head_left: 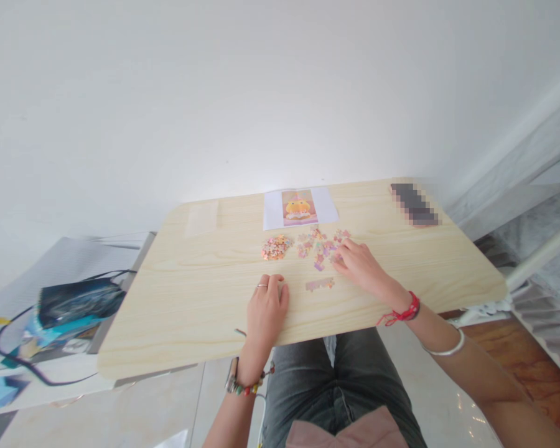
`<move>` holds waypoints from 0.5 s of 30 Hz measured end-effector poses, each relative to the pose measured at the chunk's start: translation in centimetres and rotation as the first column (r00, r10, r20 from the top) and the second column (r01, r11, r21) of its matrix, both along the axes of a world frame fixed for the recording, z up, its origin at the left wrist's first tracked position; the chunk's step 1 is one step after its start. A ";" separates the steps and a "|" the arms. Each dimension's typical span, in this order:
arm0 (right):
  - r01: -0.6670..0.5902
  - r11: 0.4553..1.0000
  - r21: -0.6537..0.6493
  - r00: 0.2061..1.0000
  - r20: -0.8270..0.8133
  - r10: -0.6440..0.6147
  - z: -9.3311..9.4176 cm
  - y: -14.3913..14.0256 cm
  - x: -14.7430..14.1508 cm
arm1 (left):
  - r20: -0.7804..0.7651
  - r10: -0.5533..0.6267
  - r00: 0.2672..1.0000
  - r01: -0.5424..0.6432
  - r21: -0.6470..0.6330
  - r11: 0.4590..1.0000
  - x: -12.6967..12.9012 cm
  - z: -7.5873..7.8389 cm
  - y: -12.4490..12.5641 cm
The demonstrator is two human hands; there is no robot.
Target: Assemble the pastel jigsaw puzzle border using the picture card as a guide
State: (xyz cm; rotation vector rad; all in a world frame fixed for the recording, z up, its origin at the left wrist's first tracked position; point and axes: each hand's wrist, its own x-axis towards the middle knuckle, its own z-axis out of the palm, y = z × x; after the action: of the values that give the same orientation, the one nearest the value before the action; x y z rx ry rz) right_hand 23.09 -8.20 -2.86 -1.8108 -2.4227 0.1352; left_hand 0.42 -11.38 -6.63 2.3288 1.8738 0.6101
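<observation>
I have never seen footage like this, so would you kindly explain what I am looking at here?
This is one picture from a camera worn on a person's head, looking down at their own two bare hands; no machine is involved. They sit at a light wooden table. On it lie a reference picture on white paper, a heap of jigsaw pieces, scattered loose pieces, a short joined strip and a blurred dark object. The left hand rests on the table, holding nothing visible. The right hand touches the loose pieces.
</observation>
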 end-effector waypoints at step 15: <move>-0.026 0.999 0.023 0.992 -0.121 0.029 0.2 2.7 0.3 | -0.005 -0.013 1.000 0.013 0.044 0.999 -0.2 -0.3 -0.1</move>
State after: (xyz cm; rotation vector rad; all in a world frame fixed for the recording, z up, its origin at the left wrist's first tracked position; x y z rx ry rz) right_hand 23.36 -5.53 -2.65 -1.7086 -2.3571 0.2144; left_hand 0.20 -11.45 -6.88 2.3697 1.8642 0.6505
